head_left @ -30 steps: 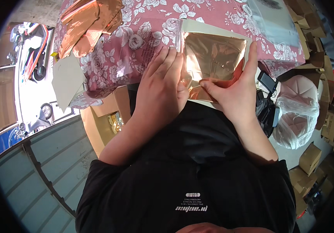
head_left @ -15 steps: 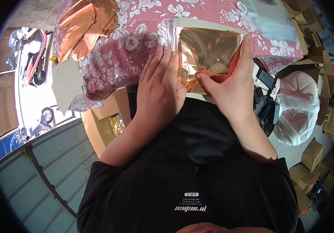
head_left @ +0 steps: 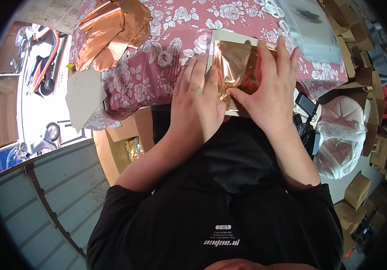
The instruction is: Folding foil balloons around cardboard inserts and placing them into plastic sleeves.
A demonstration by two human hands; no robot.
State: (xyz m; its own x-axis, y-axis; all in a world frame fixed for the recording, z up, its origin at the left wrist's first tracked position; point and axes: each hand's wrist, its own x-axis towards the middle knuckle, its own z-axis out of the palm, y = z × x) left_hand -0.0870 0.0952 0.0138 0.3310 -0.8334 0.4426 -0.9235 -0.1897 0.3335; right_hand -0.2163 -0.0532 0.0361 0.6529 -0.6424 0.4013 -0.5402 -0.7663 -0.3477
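A shiny copper-coloured foil piece point(head_left: 236, 56), folded roughly square, lies over a pale card point(head_left: 231, 35) at the table's near edge. The card shows along the foil's far, left and near sides. My left hand point(head_left: 197, 101) rests along the left edge with its fingers stretched out. My right hand point(head_left: 272, 96) spreads over the right part of the foil, its thumb pressing near the creased lower left corner. Part of the foil is hidden under the right fingers. Beyond my left hand lies a loose pile of similar copper foil pieces point(head_left: 117, 33).
A pink floral cloth point(head_left: 166, 56) covers the table. Clear plastic bags point(head_left: 317, 33) lie at far right; a pale card point(head_left: 84, 96) overhangs the left edge. Below stand an open carton point(head_left: 112, 150) and, to the right, a plastic-wrapped stool point(head_left: 343, 117) beside a black device point(head_left: 307, 105).
My right fingers have shifted from the foil's right edge to spread across its top. The foil looks narrower, its right part now covered. The whole view has shifted slightly.
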